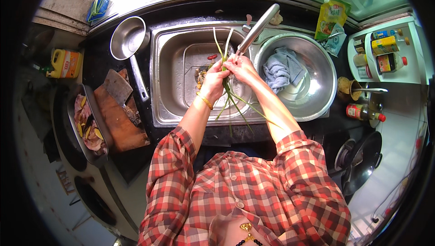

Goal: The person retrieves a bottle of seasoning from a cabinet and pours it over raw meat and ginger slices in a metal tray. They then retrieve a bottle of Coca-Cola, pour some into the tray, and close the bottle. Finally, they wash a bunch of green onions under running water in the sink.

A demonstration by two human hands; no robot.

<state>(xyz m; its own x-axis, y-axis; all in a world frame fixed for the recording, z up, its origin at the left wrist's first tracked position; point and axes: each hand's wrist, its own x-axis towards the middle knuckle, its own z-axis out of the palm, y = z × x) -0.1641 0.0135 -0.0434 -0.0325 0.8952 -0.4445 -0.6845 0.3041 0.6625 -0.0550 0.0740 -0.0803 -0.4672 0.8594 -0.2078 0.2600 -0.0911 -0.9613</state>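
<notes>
A small bunch of scallions [228,91] is gripped between both hands over the left sink basin [170,72]. My left hand [214,82] closes around the stalks, with their pale ends pointing to the back and the green leaves hanging toward me. Fingers of my right hand [244,69] pinch the same stalks, right under the spout of the steel faucet [258,28]. Below them a wire basket [186,91] rests in the basin; dark and yellow scraps [200,76] and a red chili pepper [212,57] show there. My hands partly hide the basket.
At right, a steel bowl [317,101] holds a blue-grey cloth [282,67]. A saucepan [127,38] stands left of the sink. Nearby, a cleaver [118,86] lies on a wooden cutting board [114,120], beside a tray of meat [89,123]. Sauce bottles [365,111] line the right.
</notes>
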